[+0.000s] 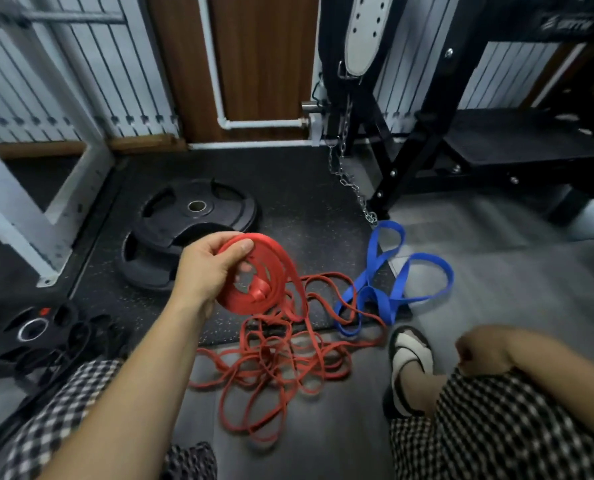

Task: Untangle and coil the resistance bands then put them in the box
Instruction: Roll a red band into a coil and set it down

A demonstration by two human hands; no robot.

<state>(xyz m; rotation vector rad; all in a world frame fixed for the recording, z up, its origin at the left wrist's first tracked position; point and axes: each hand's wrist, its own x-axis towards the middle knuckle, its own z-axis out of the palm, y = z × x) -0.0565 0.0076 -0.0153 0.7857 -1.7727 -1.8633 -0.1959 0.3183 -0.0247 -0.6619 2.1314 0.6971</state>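
Observation:
My left hand (208, 268) grips a wound coil of red resistance band (260, 282) held above the floor, thumb on top of the coil. A loose tail runs from the coil down into a tangled heap of thin red bands (274, 362) on the floor between my knees. A wider blue band (385, 278) lies in twisted loops to the right of the heap, partly crossed by red strands. My right hand (479, 351) rests on my right knee with its fingers curled under, holding nothing I can see. No box is in view.
Black weight plates (191, 233) are stacked on the speckled rubber mat, and more plates (42, 334) lie at the left. A metal chain (354, 188) hangs from a black rack with a bench (517, 140). A white frame (28, 209) stands left. My sandalled foot (409, 358) is near the blue band.

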